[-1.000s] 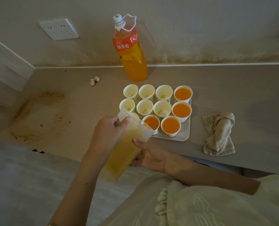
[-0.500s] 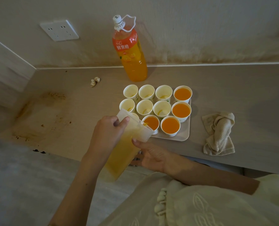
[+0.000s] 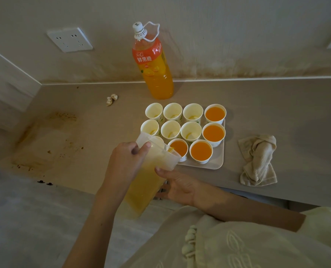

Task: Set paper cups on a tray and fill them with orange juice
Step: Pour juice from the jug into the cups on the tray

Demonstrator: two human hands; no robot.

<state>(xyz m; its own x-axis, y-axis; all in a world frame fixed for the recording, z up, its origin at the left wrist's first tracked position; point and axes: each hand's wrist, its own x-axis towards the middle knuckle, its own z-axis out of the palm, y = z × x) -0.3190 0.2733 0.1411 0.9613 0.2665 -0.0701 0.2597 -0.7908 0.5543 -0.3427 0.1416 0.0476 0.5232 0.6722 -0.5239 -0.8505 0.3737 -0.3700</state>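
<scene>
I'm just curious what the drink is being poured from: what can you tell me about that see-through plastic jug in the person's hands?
The tall translucent plastic jug holds yellow-orange juice. It is tilted, base toward the person, spout over a juice-filled white paper cup at the front of the pale tray. The left hand grips it near the rim; the right hand cradles its underside.

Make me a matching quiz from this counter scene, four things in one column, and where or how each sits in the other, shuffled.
1 juice bottle
2 cloth
3 pitcher
4 crumpled paper

A tilted, gripped by the left hand
B lying right of the tray
C upright by the wall
D lying left of the juice bottle

Pairs: 1-C, 2-B, 3-A, 4-D
</scene>
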